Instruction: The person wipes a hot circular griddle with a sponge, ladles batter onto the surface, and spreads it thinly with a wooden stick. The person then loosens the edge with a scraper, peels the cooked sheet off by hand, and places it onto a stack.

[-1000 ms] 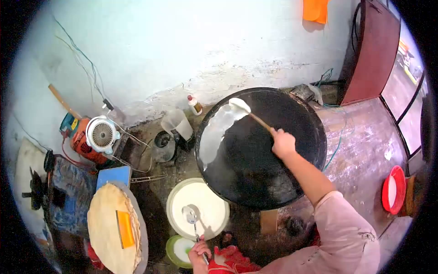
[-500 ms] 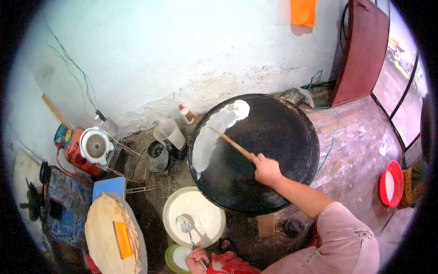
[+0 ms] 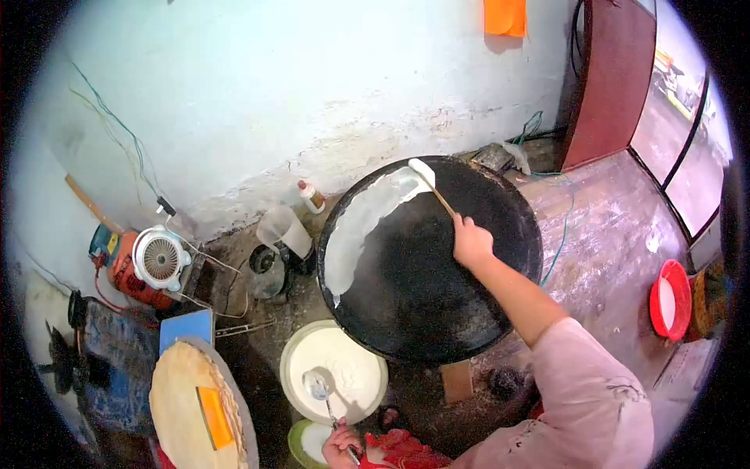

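My right hand is closed around the handle of a wooden batter spreader above a large round black griddle. The spreader's head meets a thin white curve of batter at the griddle's far edge. That batter runs down along the left rim. In my left hand, at the bottom, is a metal ladle, its bowl over a wide basin of white batter. A smaller green bowl with white contents stands beside that hand.
At left lies a stack of thin flatbreads with a yellow-orange scraper on top. A white blower fan, a clear jug and a bottle stand near the wall. A red basin sits far right.
My right hand has moved the spreader up and right, from the middle of the batter to its far end. The batter strip is smoother and wider. My left hand keeps the ladle over the basin.
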Demonstrator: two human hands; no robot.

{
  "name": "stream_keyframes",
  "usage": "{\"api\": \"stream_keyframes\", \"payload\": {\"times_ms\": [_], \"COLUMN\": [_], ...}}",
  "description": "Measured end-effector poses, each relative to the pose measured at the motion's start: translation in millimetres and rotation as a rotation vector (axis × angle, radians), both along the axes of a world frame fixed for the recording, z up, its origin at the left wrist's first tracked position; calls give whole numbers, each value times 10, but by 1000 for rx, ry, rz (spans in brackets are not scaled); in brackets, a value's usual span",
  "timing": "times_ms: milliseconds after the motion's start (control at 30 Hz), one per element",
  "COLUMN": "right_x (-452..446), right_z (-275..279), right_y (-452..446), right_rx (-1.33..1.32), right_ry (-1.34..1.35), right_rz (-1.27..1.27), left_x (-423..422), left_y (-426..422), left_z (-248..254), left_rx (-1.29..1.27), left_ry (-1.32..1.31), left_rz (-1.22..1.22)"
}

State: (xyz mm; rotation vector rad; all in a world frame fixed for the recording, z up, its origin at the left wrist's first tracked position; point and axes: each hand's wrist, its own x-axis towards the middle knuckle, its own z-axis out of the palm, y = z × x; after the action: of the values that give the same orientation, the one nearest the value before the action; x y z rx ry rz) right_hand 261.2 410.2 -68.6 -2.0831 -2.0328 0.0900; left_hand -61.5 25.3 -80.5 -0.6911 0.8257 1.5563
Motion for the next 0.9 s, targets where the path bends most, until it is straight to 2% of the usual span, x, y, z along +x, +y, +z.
{"api": "stream_keyframes", "payload": {"times_ms": [67,100,167,200,300,333,367,400,467,500,533,633,667,733,767,833,867,900], "right_x": [-53,-136,-143,-88,239,284,309,330,33,-96,-220,-8,88,406,618,851,867,1024], "right_z": [79,-19,-134,-284,-590,70,-138,-346,-271,-281,-51,-309,-154,42,-50,-50,269,11], "right_y": [-502,-687,-718,-554,-126,-330,-320,-346,-490,-409,-360,229,236,-123,-334,-660,-900,-865], "right_rx": [7,58,105,203,133,-64,97,82,64,73,2,171,-43,-7,56,-22,-161,-55], "right_ry": [23,101,183,111,7,-61,32,78,174,191,127,8,-36,3,1,117,235,315], "right_rz": [-1,95,192,231,64,-46,32,27,87,133,134,56,-69,-68,-3,16,-34,114], "left_x": [67,104,145,141,109,107,66,28,20,39,86,146,128,111,108,87,82,64], "left_y": [81,117,152,149,84,102,55,11,56,60,81,81,67,66,59,48,61,36], "left_z": [12,6,-17,-19,20,27,-62,-157,-124,-79,-21,45,31,20,22,50,67,97], "left_rx": [3,2,-31,-73,-95,-59,2,62,103,102,57,-43,-54,-66,-66,-70,-71,-72], "left_ry": [35,54,95,144,172,139,193,248,-5,1,108,279,282,278,274,278,286,292], "left_rz": [-14,-19,-9,1,11,12,-54,-116,45,46,-8,-78,-66,-45,-35,-14,-6,4]}}
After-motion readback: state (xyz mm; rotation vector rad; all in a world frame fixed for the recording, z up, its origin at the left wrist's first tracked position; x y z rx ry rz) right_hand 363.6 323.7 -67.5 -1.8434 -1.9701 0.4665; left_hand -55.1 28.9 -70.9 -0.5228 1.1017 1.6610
